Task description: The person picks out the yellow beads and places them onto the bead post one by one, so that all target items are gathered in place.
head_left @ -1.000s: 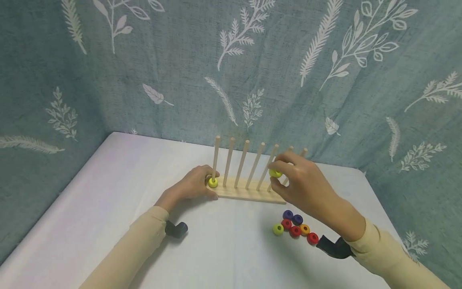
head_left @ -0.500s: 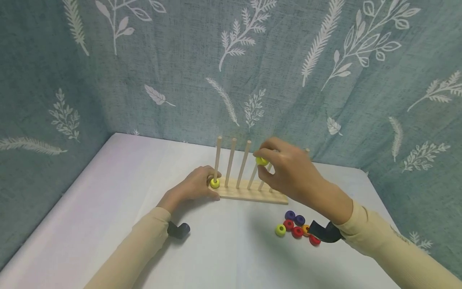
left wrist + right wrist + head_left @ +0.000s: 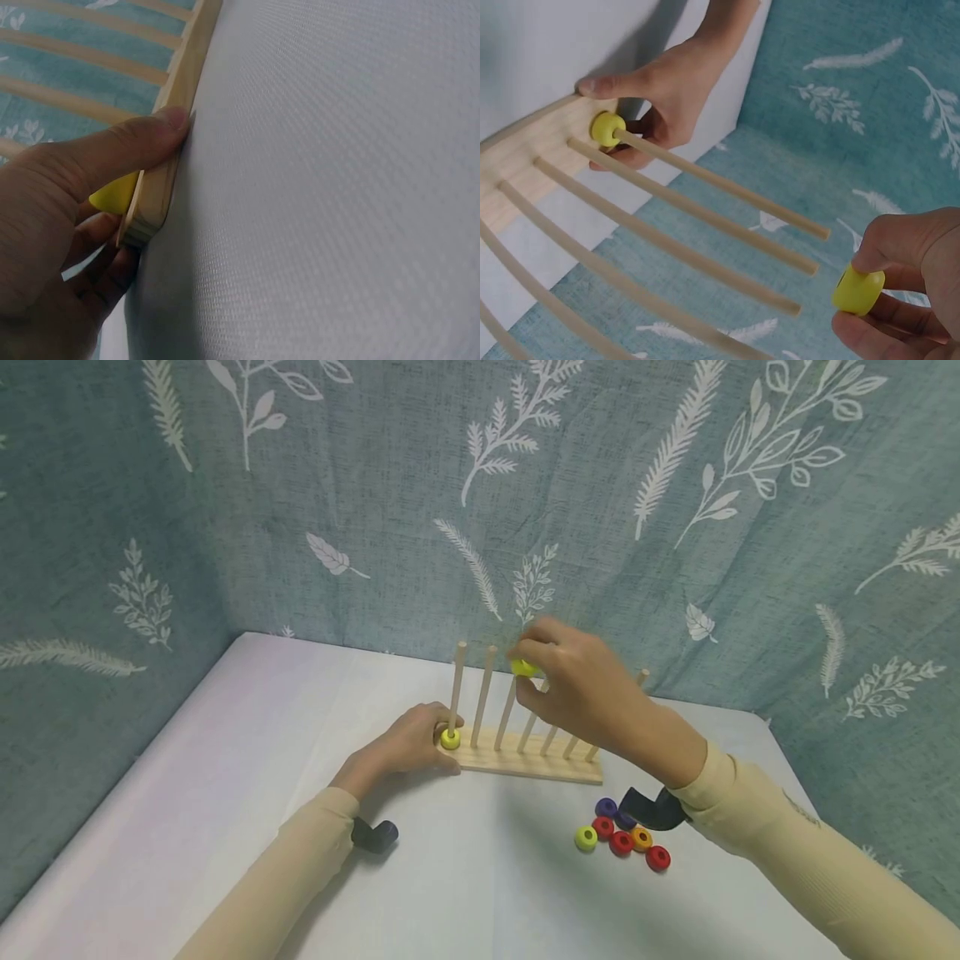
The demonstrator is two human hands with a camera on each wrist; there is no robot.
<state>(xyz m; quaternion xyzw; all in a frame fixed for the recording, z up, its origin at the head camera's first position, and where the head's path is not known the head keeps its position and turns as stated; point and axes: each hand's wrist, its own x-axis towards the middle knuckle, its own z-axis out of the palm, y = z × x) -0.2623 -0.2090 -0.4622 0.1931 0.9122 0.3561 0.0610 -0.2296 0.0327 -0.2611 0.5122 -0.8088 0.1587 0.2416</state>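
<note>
A wooden peg rack (image 3: 525,763) with several upright pegs stands on the table. My left hand (image 3: 414,742) grips its left end, thumb along the front edge and fingers behind, as the left wrist view shows. On the leftmost peg, down at the base, sits a yellow bead (image 3: 450,739). My right hand (image 3: 581,681) pinches another yellow bead (image 3: 859,289) between thumb and fingers. In the right wrist view that bead is near the tips of the pegs (image 3: 799,307), apart from them. In the head view it overlaps the top of the third peg from the left.
Several loose beads lie on the table in front of the rack's right end: a yellow-green bead (image 3: 586,838), red beads (image 3: 621,842), an orange bead (image 3: 641,838) and purple ones (image 3: 606,808). A patterned curtain (image 3: 375,527) hangs behind and beside the white table (image 3: 420,893).
My right hand has moved left and upward with the yellow bead, from the rack's right part towards its left pegs. The left hand has kept its hold on the rack.
</note>
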